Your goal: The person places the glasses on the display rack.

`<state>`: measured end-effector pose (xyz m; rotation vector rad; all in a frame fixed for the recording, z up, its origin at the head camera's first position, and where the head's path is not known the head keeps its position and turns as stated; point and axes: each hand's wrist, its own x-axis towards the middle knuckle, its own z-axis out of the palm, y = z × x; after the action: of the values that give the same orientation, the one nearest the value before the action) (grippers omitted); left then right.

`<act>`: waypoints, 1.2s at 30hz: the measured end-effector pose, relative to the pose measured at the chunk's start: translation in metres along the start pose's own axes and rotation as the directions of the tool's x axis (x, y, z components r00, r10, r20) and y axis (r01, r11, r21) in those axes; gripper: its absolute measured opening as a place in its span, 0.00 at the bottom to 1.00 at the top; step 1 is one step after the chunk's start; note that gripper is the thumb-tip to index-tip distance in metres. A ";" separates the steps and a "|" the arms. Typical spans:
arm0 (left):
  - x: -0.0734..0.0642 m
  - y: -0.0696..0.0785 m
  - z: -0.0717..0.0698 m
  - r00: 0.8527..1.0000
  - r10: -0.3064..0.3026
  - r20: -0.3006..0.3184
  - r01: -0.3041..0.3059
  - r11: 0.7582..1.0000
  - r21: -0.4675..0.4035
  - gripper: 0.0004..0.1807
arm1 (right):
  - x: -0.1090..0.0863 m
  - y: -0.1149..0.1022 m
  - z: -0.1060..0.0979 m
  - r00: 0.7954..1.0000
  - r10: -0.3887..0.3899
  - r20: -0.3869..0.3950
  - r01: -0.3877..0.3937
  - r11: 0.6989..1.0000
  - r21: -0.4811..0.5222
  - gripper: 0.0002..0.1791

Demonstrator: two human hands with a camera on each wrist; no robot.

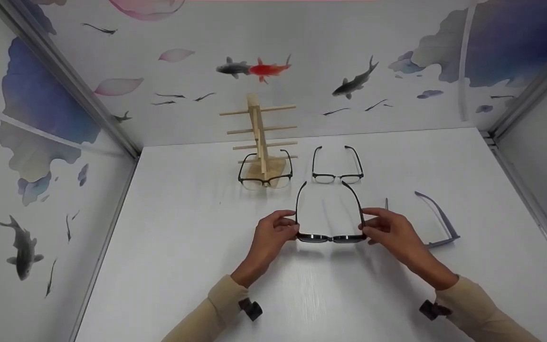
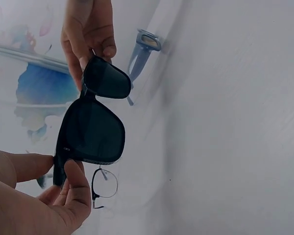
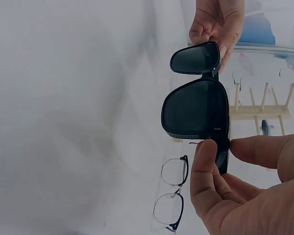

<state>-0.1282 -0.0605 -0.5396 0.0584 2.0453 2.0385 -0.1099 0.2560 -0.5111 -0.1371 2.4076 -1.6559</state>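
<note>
Far on the counter point(image 1: 169, 266) stands a rack point(image 1: 258, 124), 1st glasses point(image 1: 253, 179) at its foot, 2nd glasses point(image 1: 337, 176) to its right; nearer, sunglasses point(image 1: 312, 238) left of 3rd glasses point(image 1: 446, 220).

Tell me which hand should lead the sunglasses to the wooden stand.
Left, probably: the left hand is nearer the wooden stand, which is almost straight ahead of it; the right hand is farther off. Both hold the sunglasses.

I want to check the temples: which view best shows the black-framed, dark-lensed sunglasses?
The head view: it shows the sunglasses from above, temples unfolded. Both wrist views show mainly the dark lenses and little of the temples.
</note>
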 end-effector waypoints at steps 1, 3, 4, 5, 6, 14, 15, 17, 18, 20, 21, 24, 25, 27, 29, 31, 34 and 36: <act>-0.001 0.001 -0.001 1.000 0.004 -0.001 -0.004 1.000 0.000 0.25 | 0.000 -0.001 0.001 1.000 -0.003 -0.002 0.003 1.000 0.010 0.29; -0.001 0.003 -0.003 1.000 0.009 -0.003 -0.009 1.000 0.003 0.24 | 0.001 -0.003 0.002 1.000 -0.006 -0.004 0.006 1.000 0.022 0.29; -0.001 0.004 -0.004 1.000 0.010 -0.004 -0.010 1.000 0.005 0.24 | 0.001 -0.004 0.002 1.000 -0.007 -0.005 0.007 1.000 0.024 0.29; -0.001 0.004 -0.005 1.000 0.010 -0.005 -0.010 1.000 0.008 0.24 | 0.002 -0.006 0.003 1.000 -0.007 -0.006 0.008 1.000 0.028 0.29; -0.001 0.005 -0.007 1.000 0.012 -0.006 -0.012 1.000 0.012 0.24 | 0.002 -0.007 0.003 1.000 -0.008 -0.007 0.008 0.999 0.032 0.29; -0.011 0.013 -0.022 0.999 -0.001 -0.042 0.002 1.000 0.025 0.25 | 0.007 -0.020 0.012 0.999 -0.035 0.012 0.035 0.998 0.055 0.29; -0.013 0.014 -0.024 0.999 -0.001 -0.047 0.003 1.000 0.026 0.25 | 0.008 -0.021 0.014 0.999 -0.044 0.016 0.043 0.998 0.056 0.29; -0.015 0.015 -0.029 0.998 -0.001 -0.061 0.003 1.000 0.030 0.25 | 0.009 -0.024 0.017 0.998 -0.055 0.020 0.054 0.997 0.051 0.29; -0.017 0.016 -0.031 0.998 0.001 -0.068 0.001 0.999 0.032 0.25 | 0.010 -0.026 0.019 0.998 -0.060 0.023 0.059 0.997 0.047 0.28; -0.019 0.017 -0.035 0.997 0.003 -0.082 0.000 0.999 0.037 0.24 | 0.012 -0.029 0.022 0.997 -0.069 0.031 0.068 0.997 0.043 0.28; -0.021 0.018 -0.036 0.996 0.006 -0.089 -0.002 0.999 0.039 0.24 | 0.013 -0.030 0.023 0.997 -0.071 0.036 0.070 0.997 0.041 0.28; -0.024 0.022 -0.041 0.995 0.009 -0.103 -0.005 0.999 0.043 0.23 | 0.015 -0.034 0.027 0.996 -0.076 0.044 0.074 0.996 0.046 0.28; -0.024 0.023 -0.042 0.994 0.010 -0.108 -0.005 0.999 0.044 0.23 | 0.015 -0.035 0.028 0.996 -0.077 0.045 0.075 0.996 0.047 0.28; -0.025 0.026 -0.044 0.993 0.007 -0.120 -0.001 0.999 0.051 0.23 | 0.016 -0.038 0.030 0.996 -0.076 0.044 0.073 0.996 0.051 0.28; -0.025 0.029 -0.047 0.991 0.005 -0.134 0.004 0.998 0.063 0.22 | 0.018 -0.040 0.032 0.996 -0.077 0.045 0.074 0.996 0.056 0.28; -0.026 0.032 -0.050 0.989 0.011 -0.150 0.000 0.997 0.071 0.22 | 0.020 -0.043 0.034 0.996 -0.079 0.048 0.076 0.995 0.059 0.28; -0.027 0.036 -0.054 0.986 0.027 -0.167 -0.013 0.997 0.081 0.21 | 0.023 -0.047 0.037 0.995 -0.088 0.051 0.085 0.994 0.066 0.28; -0.028 0.038 -0.057 0.984 0.035 -0.176 -0.020 0.996 0.084 0.20 | 0.025 -0.050 0.039 0.994 -0.093 0.051 0.090 0.994 0.066 0.27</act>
<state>-0.1186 -0.1212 -0.4986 -0.0841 2.2456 2.0421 -0.1275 0.1977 -0.4814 -0.2825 2.3382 -1.7426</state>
